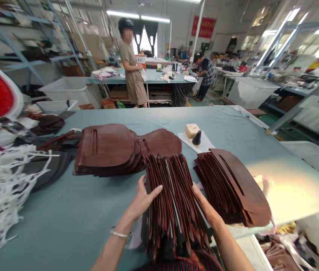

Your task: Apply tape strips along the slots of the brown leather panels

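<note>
A thick bundle of brown leather pieces [173,195] stands on edge at the near side of the table, with dark and pale layers between them. My left hand [145,194] presses against its left side, thumb lying over the top edges. Against the right side rests my right hand [203,201], its fingers partly hidden behind the bundle. Between them, both hands clasp the bundle. Just right of it leans another row of brown leather pieces [224,188], the outermost one showing a long slot. A flat stack of slotted brown leather pieces [107,146] lies to the left.
A cream block [192,131] and a black cone-shaped object [197,138] sit on white paper beyond the bundle. White netted scraps [4,192] lie at left. A bin of scraps [283,252] stands at lower right. Two people stand by a farther table [162,78].
</note>
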The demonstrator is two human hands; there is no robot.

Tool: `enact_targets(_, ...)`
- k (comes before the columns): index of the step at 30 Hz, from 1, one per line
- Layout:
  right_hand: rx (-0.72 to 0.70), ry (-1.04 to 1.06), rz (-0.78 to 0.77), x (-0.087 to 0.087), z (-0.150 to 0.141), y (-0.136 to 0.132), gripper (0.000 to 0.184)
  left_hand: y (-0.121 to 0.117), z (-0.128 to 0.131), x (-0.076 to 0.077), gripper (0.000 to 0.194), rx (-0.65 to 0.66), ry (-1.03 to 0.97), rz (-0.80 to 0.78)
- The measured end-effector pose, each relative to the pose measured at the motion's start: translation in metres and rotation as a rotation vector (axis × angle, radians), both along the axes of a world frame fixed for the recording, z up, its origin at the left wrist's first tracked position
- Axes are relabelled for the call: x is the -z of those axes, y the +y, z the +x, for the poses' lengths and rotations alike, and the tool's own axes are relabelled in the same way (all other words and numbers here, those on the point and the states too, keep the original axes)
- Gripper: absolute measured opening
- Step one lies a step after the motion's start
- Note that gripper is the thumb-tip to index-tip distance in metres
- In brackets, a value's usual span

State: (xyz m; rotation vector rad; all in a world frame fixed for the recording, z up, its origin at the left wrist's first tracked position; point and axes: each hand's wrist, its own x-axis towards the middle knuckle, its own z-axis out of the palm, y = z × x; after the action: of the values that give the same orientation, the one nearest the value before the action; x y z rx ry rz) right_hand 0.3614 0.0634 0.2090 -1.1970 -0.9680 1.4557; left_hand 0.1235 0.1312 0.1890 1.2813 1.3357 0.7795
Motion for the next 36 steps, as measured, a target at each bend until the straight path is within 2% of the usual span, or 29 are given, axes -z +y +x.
enact_targets(4, -0.095, 0.084, 0.002, -0.011, 0.003, 0.004, 0.055, 0.004, 0.004, -0.001, 0.102, 0.032, -0.109, -0.068)
enact_targets(6, -0.13, 0.056, -0.033, -0.012, 0.004, 0.003, 0.06, 0.001, 0.0, -0.005, 0.095, 0.018, -0.188, -0.13)
enact_targets(11, -0.108, -0.05, -0.015, 0.009, -0.014, 0.011, 0.065, -0.003, -0.028, -0.004, 0.074, 0.001, -0.273, -0.244)
enact_targets(13, -0.135, -0.067, -0.002, 0.018, -0.027, 0.017, 0.065, -0.003, -0.035, -0.002, 0.07, -0.019, -0.298, -0.259)
enact_targets(15, -0.189, -0.068, 0.034, 0.021, -0.04, 0.022, 0.066, -0.004, -0.037, -0.004, 0.068, -0.038, -0.34, -0.247)
enact_targets(18, -0.239, -0.064, 0.096, 0.008, -0.051, 0.028, 0.069, -0.01, -0.034, -0.016, 0.068, -0.07, -0.396, -0.239)
enact_targets(22, -0.225, -0.106, 0.153, -0.022, -0.043, 0.033, 0.066, -0.018, -0.029, -0.042, 0.065, -0.038, -0.413, -0.147)
enact_targets(25, -0.176, -0.167, 0.159, -0.032, -0.032, 0.036, 0.065, -0.021, -0.023, -0.046, 0.066, -0.028, -0.363, -0.096)
enact_targets(29, -0.113, -0.239, 0.031, -0.018, -0.024, 0.04, 0.066, -0.019, -0.01, -0.026, 0.088, -0.183, -0.183, -0.154)
enact_targets(31, -0.095, -0.24, 0.008, -0.008, -0.023, 0.044, 0.064, -0.017, -0.006, -0.017, 0.091, -0.229, -0.162, -0.153)
enact_targets(34, -0.109, -0.193, -0.048, 0.004, -0.023, 0.052, 0.066, -0.014, -0.007, -0.017, 0.093, -0.236, -0.185, -0.172)
enact_targets(36, -0.097, -0.205, -0.115, 0.009, -0.026, 0.06, 0.075, -0.012, -0.01, -0.021, 0.094, -0.245, -0.195, -0.198)
